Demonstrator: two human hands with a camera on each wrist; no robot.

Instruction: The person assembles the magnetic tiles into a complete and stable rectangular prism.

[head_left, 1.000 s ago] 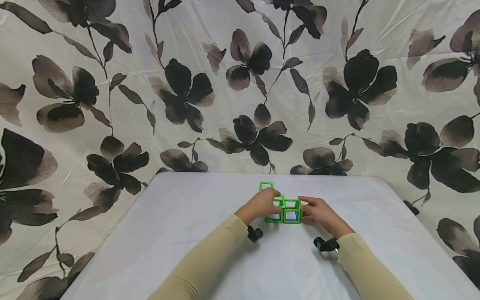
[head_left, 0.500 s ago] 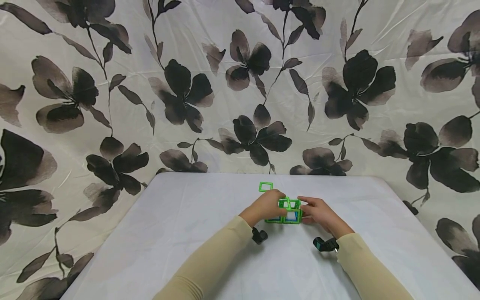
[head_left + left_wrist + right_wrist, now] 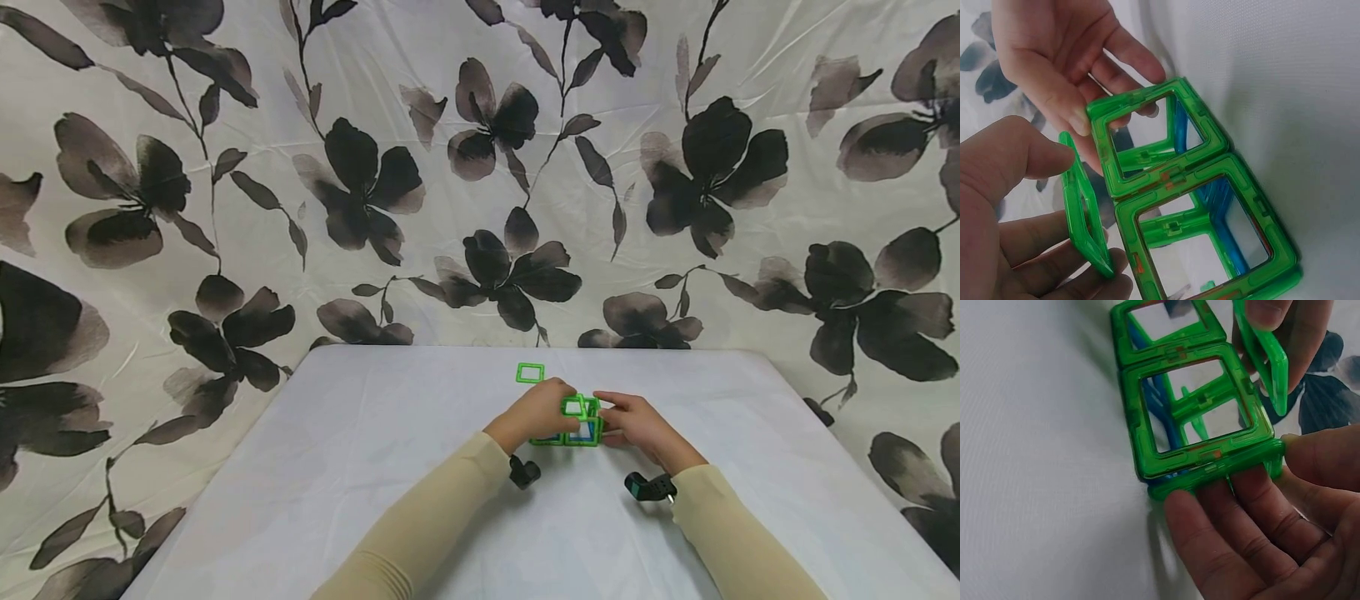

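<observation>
My left hand pinches a green square magnetic tile between thumb and fingers. That tile stands on edge, tilted, above the structure's top edge in the left wrist view. Two joined box shapes of green magnetic tiles make up the structure, with blue tiles along their base. My right hand grips the structure's right end, thumb at the upper corner and fingers along the end tile. In the head view, my left hand hides much of the left box.
A loose green square tile lies flat on the white table, behind the left hand. Past the table's far edge hangs a floral cloth. A small black camera sits at my left wrist, and another black camera at my right.
My left hand has shifted a little to the right with the pinched tile, over the structure, uncovering more of the loose tile behind. My right hand stays at the right end.
</observation>
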